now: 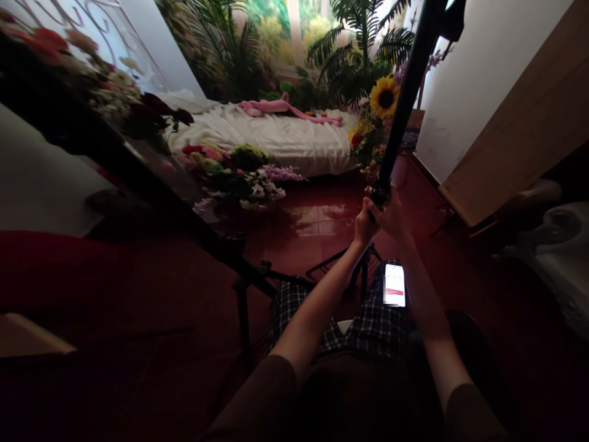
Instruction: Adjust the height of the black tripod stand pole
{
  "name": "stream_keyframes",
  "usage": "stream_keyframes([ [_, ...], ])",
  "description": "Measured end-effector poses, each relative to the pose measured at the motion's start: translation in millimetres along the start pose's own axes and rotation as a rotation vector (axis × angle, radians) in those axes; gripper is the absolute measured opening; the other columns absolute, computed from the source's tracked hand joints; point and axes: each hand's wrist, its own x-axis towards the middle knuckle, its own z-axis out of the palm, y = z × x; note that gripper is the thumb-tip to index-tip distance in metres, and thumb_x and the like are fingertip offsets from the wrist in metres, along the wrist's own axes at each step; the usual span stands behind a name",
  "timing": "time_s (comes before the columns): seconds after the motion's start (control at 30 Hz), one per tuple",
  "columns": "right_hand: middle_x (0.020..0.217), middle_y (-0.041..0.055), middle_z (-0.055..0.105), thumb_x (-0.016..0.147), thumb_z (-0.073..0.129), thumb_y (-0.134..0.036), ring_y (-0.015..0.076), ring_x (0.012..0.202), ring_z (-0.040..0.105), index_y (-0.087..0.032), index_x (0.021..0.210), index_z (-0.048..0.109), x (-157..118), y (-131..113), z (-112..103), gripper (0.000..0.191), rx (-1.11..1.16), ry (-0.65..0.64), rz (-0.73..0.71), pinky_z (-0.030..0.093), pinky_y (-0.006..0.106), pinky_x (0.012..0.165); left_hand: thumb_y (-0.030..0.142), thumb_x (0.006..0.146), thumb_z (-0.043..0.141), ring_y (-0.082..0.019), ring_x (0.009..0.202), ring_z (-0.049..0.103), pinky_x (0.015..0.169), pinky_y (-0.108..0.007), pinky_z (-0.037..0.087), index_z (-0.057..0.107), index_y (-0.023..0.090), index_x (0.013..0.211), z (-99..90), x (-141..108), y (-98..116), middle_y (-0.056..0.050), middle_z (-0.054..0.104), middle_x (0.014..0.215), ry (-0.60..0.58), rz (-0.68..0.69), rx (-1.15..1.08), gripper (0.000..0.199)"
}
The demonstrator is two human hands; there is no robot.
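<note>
A black stand pole (405, 92) rises from its folding legs in front of me and leans up to the right. Around its dark clamp (380, 191), my left hand (367, 222) is closed on the near left side. My right hand (393, 215) lies against the right side of the same clamp, its fingers dim and partly hidden, so its grip is unclear. On my right thigh, over checked shorts, rests a lit phone (394, 286).
A second thick black pole (156, 190) slants across the left. Beyond stand a white-draped bed (276, 138) with a pink plush toy (271, 107), flowers (248, 178) and a sunflower (384, 97). A wooden board (515, 123) and carved furniture (565, 245) are at right.
</note>
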Motion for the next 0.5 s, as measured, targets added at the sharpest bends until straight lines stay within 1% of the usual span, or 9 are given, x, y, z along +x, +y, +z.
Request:
stream_keyframes([
  [0.03,0.113,0.0113,0.063,0.084,0.063,-0.055,0.0253,0.103,0.062,-0.023,0.126,0.051,-5.1,3.3,-4.9,0.054,-0.011,0.018,0.01,0.052,0.044,0.091,0.039,0.09,0.054,-0.018,0.066,0.065,0.058,-0.026,0.042,0.058,0.016,0.105,-0.4,-0.1,1.6,-0.009,0.069,0.078,0.015,0.002,-0.004,0.029],
  [0.1,0.108,0.0101,0.064,0.084,0.063,-0.055,0.0248,0.1,0.063,-0.024,0.119,0.056,-20.4,10.9,-13.2,0.047,-0.016,0.034,0.037,0.051,0.044,0.091,0.042,0.091,0.053,-0.018,0.064,0.064,0.057,-0.026,0.041,0.057,0.017,0.101,-1.2,-0.4,5.0,-0.007,0.067,0.075,0.028,0.007,-0.026,0.027],
  [0.2,0.106,0.0101,0.066,0.092,0.051,-0.053,0.0241,0.099,0.063,-0.023,0.112,0.061,-46.7,20.5,-19.9,0.037,0.009,0.0,0.087,0.051,0.044,0.091,0.047,0.09,0.055,-0.016,0.061,0.063,0.055,-0.024,0.039,0.056,0.019,0.101,-3.6,-0.8,9.7,-0.005,0.067,0.075,0.034,0.009,-0.047,0.03],
  [0.3,0.116,0.0113,0.066,0.097,0.043,-0.049,0.0228,0.104,0.063,-0.022,0.117,0.06,-65.9,25.2,-20.2,0.037,0.038,-0.01,0.104,0.05,0.043,0.093,0.048,0.09,0.055,-0.014,0.06,0.062,0.055,-0.023,0.038,0.056,0.019,0.101,-6.1,-0.8,12.4,-0.003,0.066,0.073,0.045,0.001,-0.047,0.031],
  [0.4,0.124,0.0125,0.063,0.097,0.042,-0.048,0.0223,0.11,0.062,-0.022,0.122,0.058,-75.6,29.0,-16.6,0.039,0.057,0.019,0.104,0.051,0.041,0.093,0.05,0.09,0.055,-0.013,0.058,0.059,0.054,-0.022,0.036,0.057,0.02,0.101,-7.0,-0.4,12.8,-0.002,0.064,0.07,0.053,0.001,-0.043,0.033],
  [0.5,0.115,0.0106,0.068,0.097,0.04,-0.052,0.0202,0.103,0.066,-0.023,0.123,0.055,-79.3,35.8,-13.0,0.042,0.132,0.059,0.206,0.053,0.037,0.087,0.051,0.089,0.056,-0.013,0.057,0.058,0.053,-0.022,0.034,0.057,0.02,0.101,-6.3,-0.1,11.9,-0.002,0.063,0.07,0.059,0.004,-0.034,0.034],
])
